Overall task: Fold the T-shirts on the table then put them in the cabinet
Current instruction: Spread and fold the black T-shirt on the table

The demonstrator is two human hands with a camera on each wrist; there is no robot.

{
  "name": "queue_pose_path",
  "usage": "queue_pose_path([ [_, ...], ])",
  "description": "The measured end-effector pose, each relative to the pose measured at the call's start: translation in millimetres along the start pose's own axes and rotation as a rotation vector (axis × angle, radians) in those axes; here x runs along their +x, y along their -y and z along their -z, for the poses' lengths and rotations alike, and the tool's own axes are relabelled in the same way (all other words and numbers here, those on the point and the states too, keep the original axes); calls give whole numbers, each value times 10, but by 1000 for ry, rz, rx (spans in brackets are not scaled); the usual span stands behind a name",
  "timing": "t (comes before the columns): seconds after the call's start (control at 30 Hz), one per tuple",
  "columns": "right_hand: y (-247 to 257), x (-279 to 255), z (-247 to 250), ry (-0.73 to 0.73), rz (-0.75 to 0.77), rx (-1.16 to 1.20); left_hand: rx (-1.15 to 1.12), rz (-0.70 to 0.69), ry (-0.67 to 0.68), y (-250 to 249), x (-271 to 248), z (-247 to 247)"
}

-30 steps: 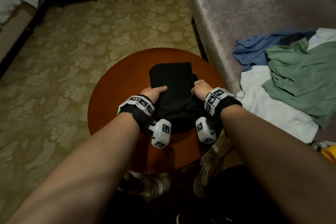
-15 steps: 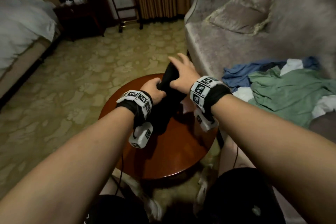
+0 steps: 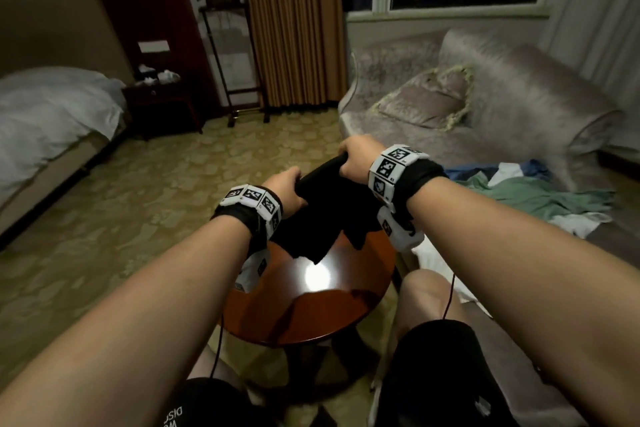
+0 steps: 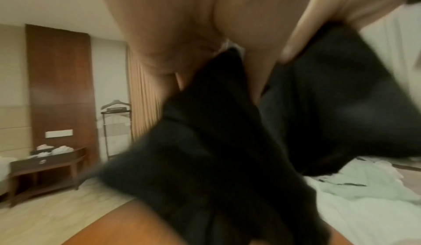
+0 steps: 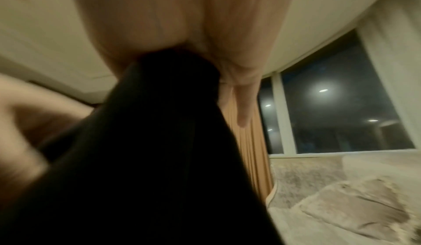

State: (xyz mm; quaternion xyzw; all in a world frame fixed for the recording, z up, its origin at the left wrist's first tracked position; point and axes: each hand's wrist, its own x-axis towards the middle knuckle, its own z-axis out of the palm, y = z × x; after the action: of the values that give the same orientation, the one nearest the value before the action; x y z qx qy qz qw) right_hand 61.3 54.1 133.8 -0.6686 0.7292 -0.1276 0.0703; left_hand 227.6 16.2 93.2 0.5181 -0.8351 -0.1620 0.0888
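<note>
You gripped the folded shirt (image 3: 322, 208) in both hands (image 3: 285, 189) (image 3: 356, 158), clear of the desk (image 3: 311, 308); carrying to the cabinet looked next.

Hotel bedroom: bed (image 3: 52, 114), sofa (image 3: 502, 107), valet stand (image 3: 225, 45), heavy curtains (image 3: 294, 21).

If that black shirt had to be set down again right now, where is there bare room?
The round table shows bare wood below the black T-shirt, which both the left hand and right hand grip. The sofa is bare near its cushion, crowded where the clothes pile lies.
</note>
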Motion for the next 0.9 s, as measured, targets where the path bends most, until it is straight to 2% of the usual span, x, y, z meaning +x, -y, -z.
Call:
queue_pose_path([
  [0.2, -343, -316, 352, -253, -88, 106, -100, 19, -7, -157, -137, 116],
  [0.33, -736, -556, 436, -437, -265, 206, -159, -46, -53, -476, -129, 210],
  [0.5, -1242, -867, 598, -621, -449, 362, -200, -175, -35, -1076, -120, 192],
  [0.7, -1976, -1361, 701, -837, -600, 356, -273, -274, 58, -1828, -85, -106],
  [0.9, -2741, -1855, 547, -879, -776, 317, -316, -365, 191, -2603, -119, -699],
])
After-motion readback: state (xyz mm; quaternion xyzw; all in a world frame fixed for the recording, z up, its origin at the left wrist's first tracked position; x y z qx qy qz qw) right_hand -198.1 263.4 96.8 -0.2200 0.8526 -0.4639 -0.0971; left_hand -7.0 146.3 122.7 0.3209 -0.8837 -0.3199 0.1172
